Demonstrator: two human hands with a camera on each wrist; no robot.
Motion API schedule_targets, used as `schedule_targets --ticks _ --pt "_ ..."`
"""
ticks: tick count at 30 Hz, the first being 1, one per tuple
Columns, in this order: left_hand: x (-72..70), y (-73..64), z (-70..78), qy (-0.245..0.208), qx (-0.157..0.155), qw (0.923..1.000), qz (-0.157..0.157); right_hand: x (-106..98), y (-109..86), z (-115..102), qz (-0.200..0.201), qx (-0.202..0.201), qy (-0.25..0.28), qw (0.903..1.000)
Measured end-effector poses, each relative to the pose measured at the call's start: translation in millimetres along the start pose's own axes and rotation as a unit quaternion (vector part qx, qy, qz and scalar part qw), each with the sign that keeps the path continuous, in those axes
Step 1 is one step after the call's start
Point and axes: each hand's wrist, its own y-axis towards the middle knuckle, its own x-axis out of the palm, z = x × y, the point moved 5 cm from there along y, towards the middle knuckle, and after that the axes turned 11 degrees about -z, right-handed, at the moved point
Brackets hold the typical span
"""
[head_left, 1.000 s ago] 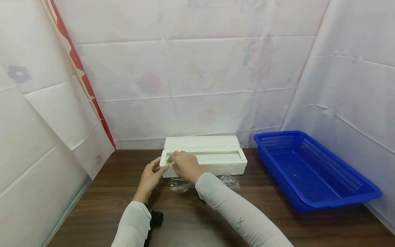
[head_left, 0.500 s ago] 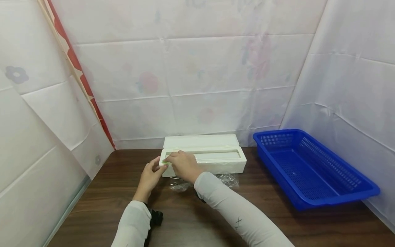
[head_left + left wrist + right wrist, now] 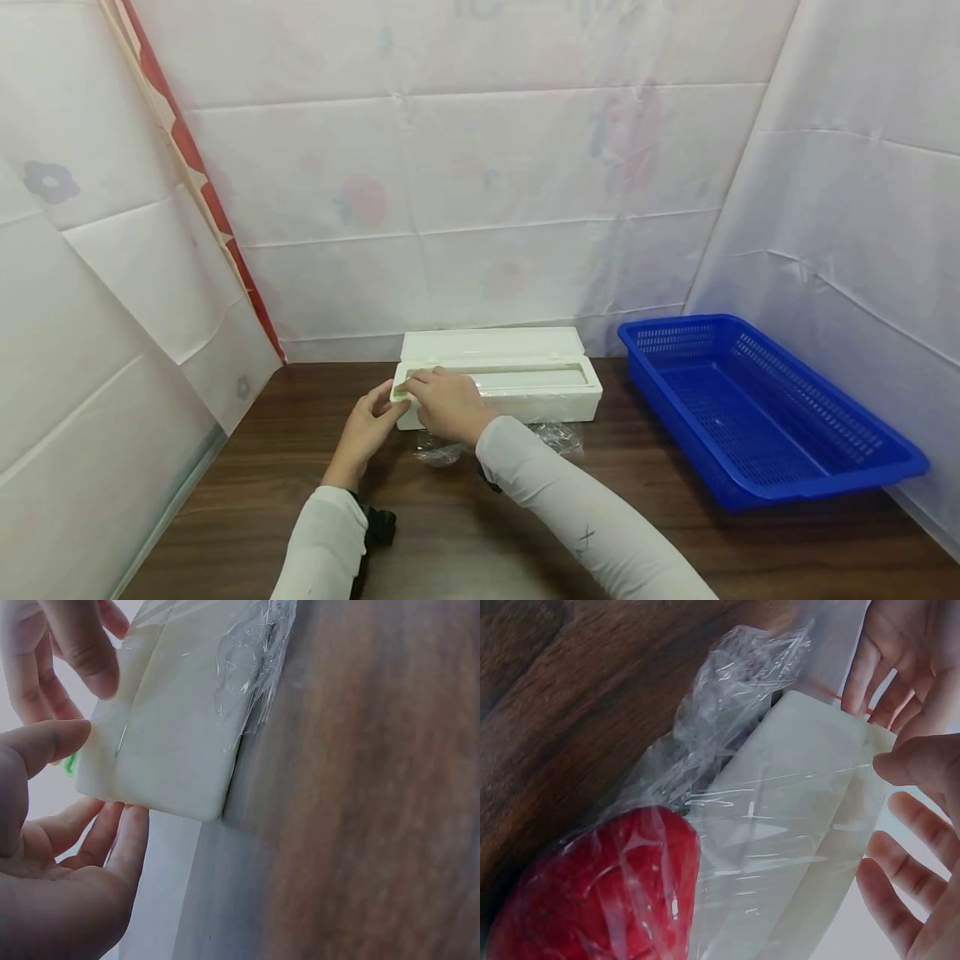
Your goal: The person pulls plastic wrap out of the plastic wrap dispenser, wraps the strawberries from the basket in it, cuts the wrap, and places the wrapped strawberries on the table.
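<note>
A long white cling film dispenser stands on the table with its lid tipped back. My left hand grips its left end, thumb on the front top edge and fingers against the end face. My right hand reaches across the front, its fingertips at the left end of the top opening. Beside those fingertips sits a small bright green piece, mostly covered by the hands. Clear cling film hangs crumpled down the front. Through film in the right wrist view shows a rounded red object, its kind unclear.
A blue perforated plastic basket stands on the right of the dark wooden table. White printed sheeting encloses the back and both sides, close behind the dispenser. The right forearm hides part of the tabletop.
My right fingertips and the green piece have shifted slightly left along the top edge to the dispenser's left end. The left hand keeps its place.
</note>
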Motion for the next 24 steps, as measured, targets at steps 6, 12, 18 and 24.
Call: schedule_targets --ticks 6,12,18,24 --pt "-1.6 -0.4 0.6 -0.005 -0.008 0.9998 -0.015 -2 -1.8 10 -0.017 0.025 0.125 0.9917" --pt "-4.3 0.1 1.0 -0.003 -0.011 0.9995 -0.028 -8 -7.9 27 0.031 0.044 0.295 0.9541" --pt "-4.3 -0.4 1.0 -0.005 -0.014 0.9996 -0.024 -13 -16.0 49 0.113 0.052 0.383 0.9156" --pt "-4.4 -0.2 2.8 0.002 -0.009 0.9999 -0.015 -24 -30.9 66 0.125 0.052 0.418 0.8983"
